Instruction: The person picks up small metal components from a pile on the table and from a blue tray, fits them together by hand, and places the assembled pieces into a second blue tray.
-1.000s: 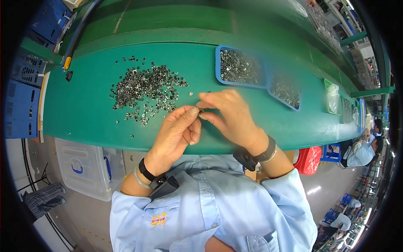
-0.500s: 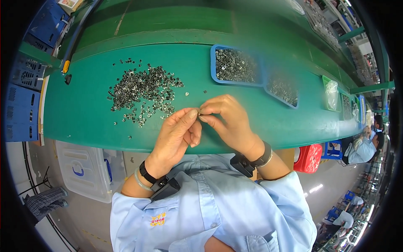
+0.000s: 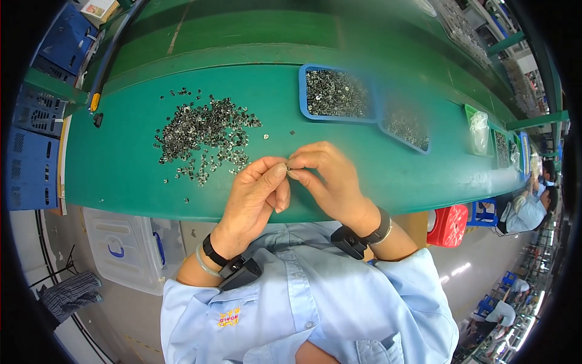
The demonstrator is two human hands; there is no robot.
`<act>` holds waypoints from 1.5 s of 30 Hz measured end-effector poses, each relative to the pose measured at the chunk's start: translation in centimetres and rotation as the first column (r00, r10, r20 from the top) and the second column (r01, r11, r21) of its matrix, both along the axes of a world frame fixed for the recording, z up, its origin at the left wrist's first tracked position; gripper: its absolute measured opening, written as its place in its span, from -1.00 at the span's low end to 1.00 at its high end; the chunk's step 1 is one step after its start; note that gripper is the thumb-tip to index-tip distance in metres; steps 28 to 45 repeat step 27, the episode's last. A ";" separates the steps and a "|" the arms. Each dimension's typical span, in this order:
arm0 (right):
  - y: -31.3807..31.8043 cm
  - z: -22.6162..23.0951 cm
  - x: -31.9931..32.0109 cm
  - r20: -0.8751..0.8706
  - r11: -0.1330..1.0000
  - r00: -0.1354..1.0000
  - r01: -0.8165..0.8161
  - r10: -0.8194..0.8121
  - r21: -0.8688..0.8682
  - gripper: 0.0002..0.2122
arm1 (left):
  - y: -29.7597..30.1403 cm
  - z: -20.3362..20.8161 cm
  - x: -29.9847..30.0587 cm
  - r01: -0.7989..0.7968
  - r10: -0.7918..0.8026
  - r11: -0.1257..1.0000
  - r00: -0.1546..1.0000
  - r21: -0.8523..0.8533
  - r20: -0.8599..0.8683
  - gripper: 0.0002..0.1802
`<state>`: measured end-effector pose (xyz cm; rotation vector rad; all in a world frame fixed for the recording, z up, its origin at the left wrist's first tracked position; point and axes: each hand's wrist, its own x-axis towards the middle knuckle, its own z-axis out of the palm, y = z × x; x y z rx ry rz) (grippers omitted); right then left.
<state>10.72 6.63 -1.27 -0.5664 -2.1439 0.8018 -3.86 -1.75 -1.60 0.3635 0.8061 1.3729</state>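
My left hand (image 3: 259, 189) and my right hand (image 3: 327, 176) meet fingertip to fingertip over the near part of the green tabletop. Both are closed in a pinch on a tiny dark metal piece (image 3: 288, 168), mostly hidden by the thumbs and fingers. Left of the hands spreads a loose pile of small black and silver metal parts (image 3: 197, 133). A single silver part (image 3: 266, 137) and a dark one (image 3: 292, 132) lie apart from the pile, beyond my fingertips.
Past my right hand stand a blue tray (image 3: 336, 94) full of small metal parts and a second blue tray (image 3: 406, 130), blurred. A green tray with a clear bag (image 3: 479, 133) sits farther right. Below the table are a lidded plastic box (image 3: 124, 249) and a red stool (image 3: 448, 225).
Both hands stay together in the pinch, with only a slight shift of the fingers. The whole view has moved a little; the pile and trays look the same.
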 end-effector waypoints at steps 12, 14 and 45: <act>-0.4 0.1 0.0 -0.078 0.999 0.997 0.026 -0.029 -0.045 -0.82 | 0.2 0.3 0.5 -0.003 -0.001 0.999 0.997 0.048 0.076 -0.77; -0.5 0.0 -0.1 -0.098 0.999 0.994 0.035 -0.039 -0.039 -0.82 | 0.3 0.4 0.6 0.000 -0.006 0.998 0.996 0.065 0.090 -0.76; -1.3 -1.1 -0.5 -0.190 0.993 0.976 0.114 -0.111 0.007 -0.82 | 0.3 -0.5 1.4 -0.042 0.028 0.995 0.988 0.094 0.149 -0.82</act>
